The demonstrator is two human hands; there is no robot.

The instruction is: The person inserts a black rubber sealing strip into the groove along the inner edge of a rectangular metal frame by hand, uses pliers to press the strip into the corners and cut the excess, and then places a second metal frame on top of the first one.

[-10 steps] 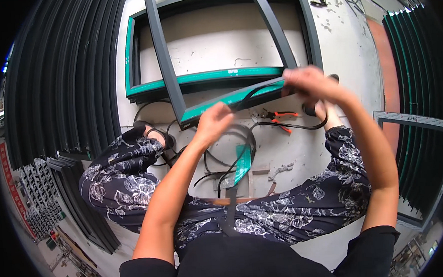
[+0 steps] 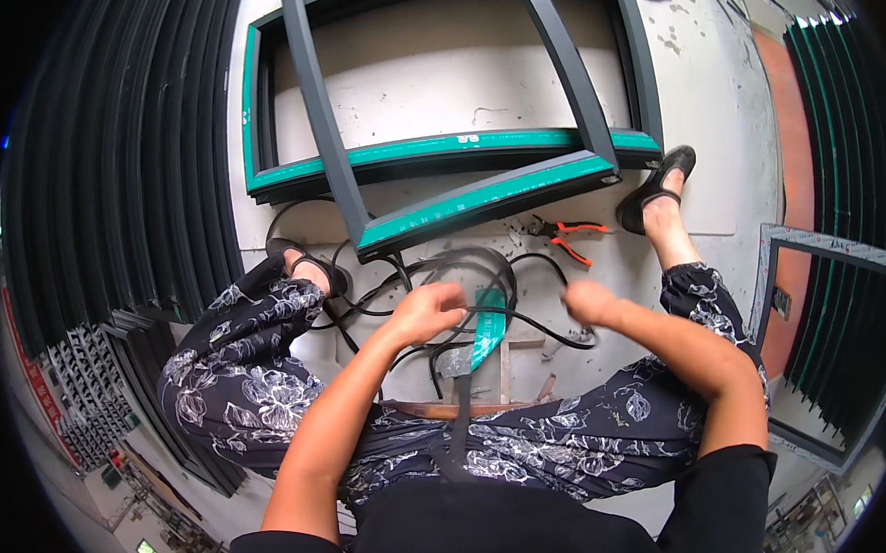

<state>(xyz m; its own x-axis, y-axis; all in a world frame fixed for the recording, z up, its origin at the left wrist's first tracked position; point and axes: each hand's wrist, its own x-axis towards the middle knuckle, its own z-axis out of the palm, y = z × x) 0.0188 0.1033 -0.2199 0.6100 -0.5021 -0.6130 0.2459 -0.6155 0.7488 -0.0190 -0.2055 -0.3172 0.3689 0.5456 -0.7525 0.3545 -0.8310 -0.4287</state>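
A long black rubber strip (image 2: 543, 324) lies in loose loops on the floor between my legs. My left hand (image 2: 427, 314) is closed, with the strip running out from its fingertips. My right hand (image 2: 595, 303), slightly blurred, is curled closed beside a loop of the strip; what its fingers hold is hidden. Beyond both hands, a dark grey frame with green film (image 2: 489, 196) rests tilted over a second, larger frame (image 2: 407, 156). Neither hand touches the frames.
Orange-handled pliers (image 2: 571, 238) lie open near my right foot (image 2: 659, 200). A piece of green film (image 2: 489, 329) is under the strip. Dark profiles (image 2: 125, 143) stack at left; more profiles (image 2: 847, 155) and a wrapped frame (image 2: 832, 239) stand at right.
My right hand has come away from the tilted frame's right corner, down toward me. My left hand has also dropped nearer, off the frame's front bar. The strip no longer lies across the frame.
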